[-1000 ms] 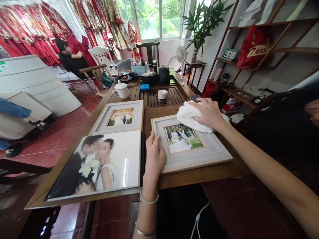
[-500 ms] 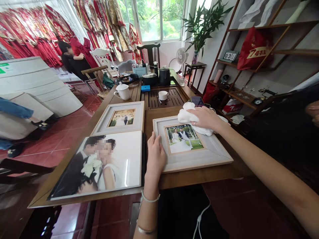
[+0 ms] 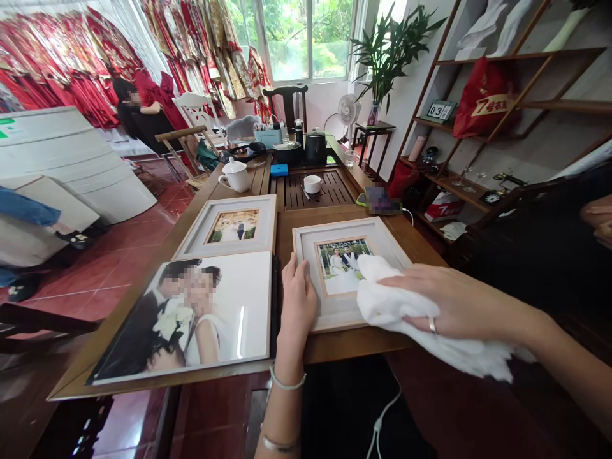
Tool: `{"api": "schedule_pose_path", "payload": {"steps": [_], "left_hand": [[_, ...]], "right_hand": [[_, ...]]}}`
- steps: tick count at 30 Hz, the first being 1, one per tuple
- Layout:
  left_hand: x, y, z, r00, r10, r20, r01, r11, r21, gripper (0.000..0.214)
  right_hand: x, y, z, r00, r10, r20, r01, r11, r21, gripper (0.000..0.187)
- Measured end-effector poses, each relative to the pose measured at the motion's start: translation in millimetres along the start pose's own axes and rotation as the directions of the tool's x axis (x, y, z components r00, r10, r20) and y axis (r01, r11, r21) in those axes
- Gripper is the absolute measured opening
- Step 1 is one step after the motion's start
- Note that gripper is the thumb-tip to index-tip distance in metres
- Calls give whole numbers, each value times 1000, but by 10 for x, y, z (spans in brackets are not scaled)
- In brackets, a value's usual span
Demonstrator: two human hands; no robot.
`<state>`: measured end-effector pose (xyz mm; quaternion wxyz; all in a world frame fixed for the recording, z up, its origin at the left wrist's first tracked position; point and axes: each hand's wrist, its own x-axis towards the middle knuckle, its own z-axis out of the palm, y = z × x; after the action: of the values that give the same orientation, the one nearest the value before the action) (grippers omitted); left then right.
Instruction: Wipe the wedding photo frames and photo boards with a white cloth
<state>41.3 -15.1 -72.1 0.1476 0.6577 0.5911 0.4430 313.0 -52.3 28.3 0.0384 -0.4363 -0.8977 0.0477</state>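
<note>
A light grey picture frame [image 3: 306,255] with a small wedding photo in its middle lies on the wooden table [image 3: 329,347] in front of me. My left hand [image 3: 299,294] grips its left edge, fingers over the rim. Bunched under my right hand [image 3: 444,303], a white cloth [image 3: 389,296] presses on the right part of the frame and covers its lower right corner. The cloth's loose end hangs past the table edge. To the left lie a second framed photo [image 3: 191,233] and a large glossy photo panel [image 3: 248,299] of a couple.
Behind the frames are a lidded white mug [image 3: 234,175], a slatted tea tray [image 3: 342,185] with a white cup [image 3: 312,184], and a phone [image 3: 380,201] with a cable. Shelves [image 3: 478,127] stand at right. A person [image 3: 136,111] sits far left; another's hand [image 3: 600,220] shows at the right edge.
My right hand has brought the cloth from the frame's far top edge down toward its near right corner, uncovering the phone. My left hand stays on the left edge.
</note>
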Motion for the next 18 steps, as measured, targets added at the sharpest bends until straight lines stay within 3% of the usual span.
{"api": "schedule_pose_path", "payload": {"steps": [4,7,13,18], "left_hand": [[-9,41,-26,1000,17,13,-18,999,39,39],[-8,59,-48,999,16,35,-18,999,51,39],[-9,41,-43,999,18,26,-19,999,38,38],[-14,46,-38,999,29,27,-30,999,44,38]], "right_hand": [[-107,-220,169,990,-36,-137,29,998,-57,56],[-74,-225,262,967,-37,-253,0,990,-144,55],[154,23,219,938,68,-339,-169,945,-279,51],[551,318,226,905,168,-391,-320,873,-367,55]]}}
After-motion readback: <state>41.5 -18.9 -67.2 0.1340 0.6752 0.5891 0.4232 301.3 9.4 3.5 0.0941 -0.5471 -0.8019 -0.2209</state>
